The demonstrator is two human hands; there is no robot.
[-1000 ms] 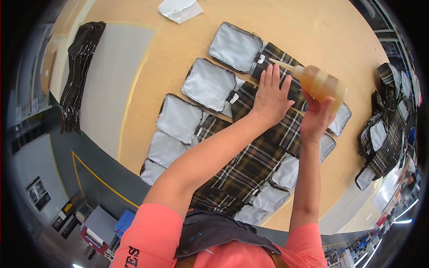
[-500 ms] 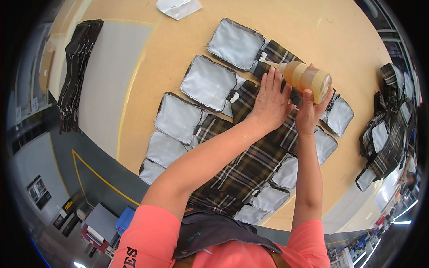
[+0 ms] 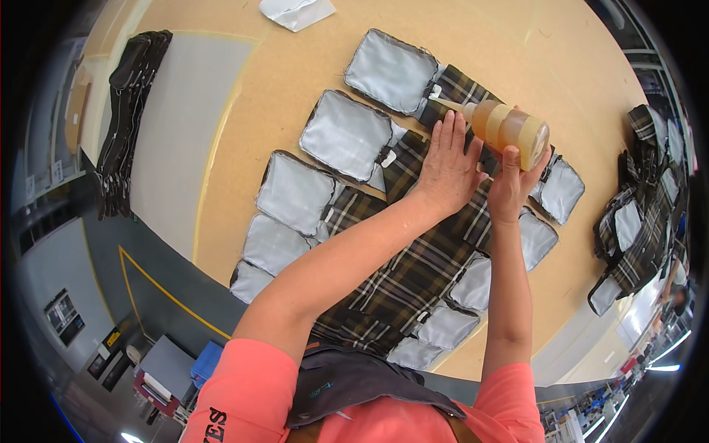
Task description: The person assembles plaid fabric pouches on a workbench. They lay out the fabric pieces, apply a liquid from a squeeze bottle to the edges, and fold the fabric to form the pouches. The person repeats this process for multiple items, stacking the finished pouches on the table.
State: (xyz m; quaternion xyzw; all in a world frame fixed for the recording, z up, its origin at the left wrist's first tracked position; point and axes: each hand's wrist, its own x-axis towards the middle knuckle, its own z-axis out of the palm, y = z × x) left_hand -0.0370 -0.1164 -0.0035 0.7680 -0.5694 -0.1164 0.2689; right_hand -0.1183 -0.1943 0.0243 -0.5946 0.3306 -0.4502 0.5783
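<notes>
Several dark plaid garment pieces (image 3: 406,277) lie overlapped in a row on the table. Grey-white pocket bags (image 3: 391,72) stick out from both their sides. My left hand (image 3: 452,164) rests flat on the plaid cloth with its fingers stretched out. In my right hand (image 3: 509,188) is a squeeze bottle (image 3: 509,131) of amber liquid, banded with tan tape and tipped on its side. Its narrow nozzle points left, at the edge of the farthest piece, by a small white tab (image 3: 436,92). Whether the tip touches the cloth I cannot tell.
The tan tabletop (image 3: 576,81) spreads around the pieces. More plaid pieces with pocket bags (image 3: 635,221) are heaped at the right edge. A bundle of dark zippered strips (image 3: 129,125) hangs over the left edge. White paper (image 3: 298,11) lies at the far side.
</notes>
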